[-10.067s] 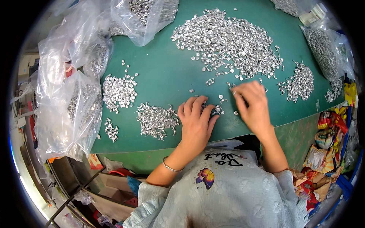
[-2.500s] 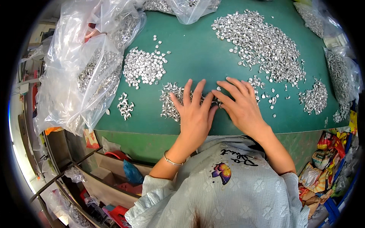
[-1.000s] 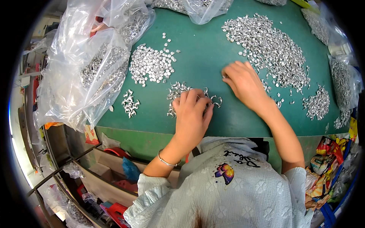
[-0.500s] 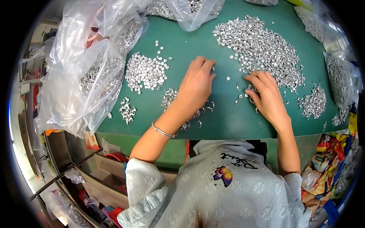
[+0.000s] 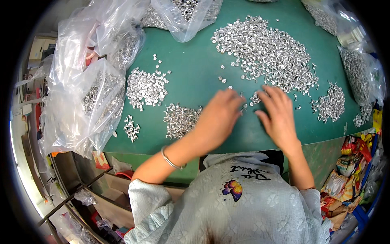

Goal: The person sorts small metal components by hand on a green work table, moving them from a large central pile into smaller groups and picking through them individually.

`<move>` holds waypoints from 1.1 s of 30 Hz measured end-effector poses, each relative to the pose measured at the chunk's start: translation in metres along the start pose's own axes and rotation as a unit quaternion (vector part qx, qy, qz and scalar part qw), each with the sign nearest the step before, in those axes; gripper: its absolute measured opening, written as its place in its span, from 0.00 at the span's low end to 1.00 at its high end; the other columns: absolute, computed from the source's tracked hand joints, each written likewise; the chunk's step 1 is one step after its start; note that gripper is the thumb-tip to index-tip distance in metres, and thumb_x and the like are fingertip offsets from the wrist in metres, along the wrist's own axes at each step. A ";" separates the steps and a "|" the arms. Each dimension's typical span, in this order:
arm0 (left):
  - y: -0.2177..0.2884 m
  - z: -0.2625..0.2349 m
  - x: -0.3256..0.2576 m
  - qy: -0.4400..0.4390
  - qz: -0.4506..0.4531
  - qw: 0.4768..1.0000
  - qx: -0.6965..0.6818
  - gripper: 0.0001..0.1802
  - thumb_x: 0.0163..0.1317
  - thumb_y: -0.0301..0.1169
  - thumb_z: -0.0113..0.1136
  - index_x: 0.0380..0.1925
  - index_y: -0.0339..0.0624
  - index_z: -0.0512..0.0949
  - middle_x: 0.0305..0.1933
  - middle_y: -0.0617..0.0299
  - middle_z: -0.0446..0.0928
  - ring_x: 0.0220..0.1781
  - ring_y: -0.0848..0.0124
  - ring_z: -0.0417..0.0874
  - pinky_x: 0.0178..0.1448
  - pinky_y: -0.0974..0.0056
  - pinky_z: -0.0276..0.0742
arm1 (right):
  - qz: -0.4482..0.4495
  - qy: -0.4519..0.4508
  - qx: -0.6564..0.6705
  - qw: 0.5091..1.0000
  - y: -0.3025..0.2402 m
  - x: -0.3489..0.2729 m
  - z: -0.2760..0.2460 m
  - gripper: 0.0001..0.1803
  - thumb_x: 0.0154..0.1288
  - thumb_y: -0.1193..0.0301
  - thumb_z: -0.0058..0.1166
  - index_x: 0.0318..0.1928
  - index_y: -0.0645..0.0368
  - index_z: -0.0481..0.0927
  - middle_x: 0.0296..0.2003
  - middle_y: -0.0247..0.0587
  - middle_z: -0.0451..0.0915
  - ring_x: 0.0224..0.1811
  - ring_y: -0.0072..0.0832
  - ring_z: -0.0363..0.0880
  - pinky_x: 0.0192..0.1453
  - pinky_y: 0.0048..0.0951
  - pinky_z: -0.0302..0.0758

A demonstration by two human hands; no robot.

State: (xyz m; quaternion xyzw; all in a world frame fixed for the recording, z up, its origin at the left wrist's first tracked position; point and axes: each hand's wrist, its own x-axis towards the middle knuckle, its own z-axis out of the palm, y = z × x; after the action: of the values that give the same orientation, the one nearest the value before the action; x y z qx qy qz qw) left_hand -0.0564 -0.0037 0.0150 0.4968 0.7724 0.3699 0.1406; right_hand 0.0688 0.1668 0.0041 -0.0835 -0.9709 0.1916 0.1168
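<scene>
Working at the near edge of the green table (image 5: 187, 61), I have the left hand (image 5: 221, 116) bent inward with its fingers curled; it is blurred, so I cannot tell whether anything is pinched there. A silvery bracelet (image 5: 170, 158) circles that wrist. The right hand (image 5: 278, 116) is relaxed and empty as far as I can see, thumb parted from the fingers, its fingertips just beside a small group of silvery pieces (image 5: 255, 98) that lies between the hands.

Toward the far edge, right of the middle, I see the large heap (image 5: 268, 53) of mixed metal pieces. A pile of flower-shaped pieces (image 5: 147, 88) sits toward the left edge, and a pile of curved pieces (image 5: 179, 122) lies nearer the front edge, beside the left forearm. A little cluster (image 5: 131, 129) is by the near left corner, and another heap (image 5: 330, 102) is toward the right edge. Clear plastic bags (image 5: 71, 97) line the left edge.
</scene>
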 end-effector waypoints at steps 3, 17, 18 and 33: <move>0.008 0.023 -0.019 -0.013 -0.003 0.997 0.079 0.18 0.55 0.21 0.63 0.48 0.37 0.76 0.48 0.52 0.72 0.49 0.53 0.74 0.51 0.55 0.70 | -0.027 -0.005 -0.004 1.000 -0.009 -0.010 0.006 0.24 0.54 0.73 0.65 0.54 0.59 0.78 0.55 0.43 0.75 0.64 0.46 0.68 0.67 0.49 0.62; 0.007 0.030 -0.016 0.045 -0.010 0.984 0.171 0.20 0.56 0.19 0.55 0.51 0.35 0.75 0.53 0.54 0.72 0.58 0.54 0.72 0.61 0.54 0.65 | -0.015 0.063 0.010 0.998 -0.004 -0.022 0.008 0.09 0.55 0.73 0.65 0.37 0.58 0.82 0.41 0.34 0.77 0.50 0.35 0.73 0.55 0.44 0.61; 0.004 0.028 -0.021 0.057 -0.018 0.986 0.157 0.17 0.56 0.19 0.57 0.48 0.35 0.77 0.51 0.55 0.73 0.56 0.55 0.73 0.58 0.54 0.66 | -0.014 0.078 0.025 0.997 0.000 -0.024 0.007 0.08 0.53 0.74 0.66 0.35 0.57 0.82 0.40 0.33 0.77 0.47 0.35 0.73 0.53 0.42 0.61; 0.010 0.029 -0.044 0.094 -0.076 0.975 0.187 0.15 0.56 0.22 0.63 0.45 0.41 0.77 0.48 0.57 0.72 0.52 0.58 0.73 0.56 0.53 0.61 | 0.011 0.054 -0.021 0.998 -0.010 -0.022 0.008 0.12 0.56 0.74 0.64 0.43 0.57 0.82 0.48 0.37 0.75 0.54 0.38 0.71 0.59 0.46 0.60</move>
State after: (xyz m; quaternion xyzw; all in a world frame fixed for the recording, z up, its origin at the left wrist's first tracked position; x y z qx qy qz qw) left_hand -0.0123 -0.0270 -0.0039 0.4172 0.8732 0.2519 -0.0001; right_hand 0.0867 0.1503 -0.0030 -0.1070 -0.9661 0.1675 0.1647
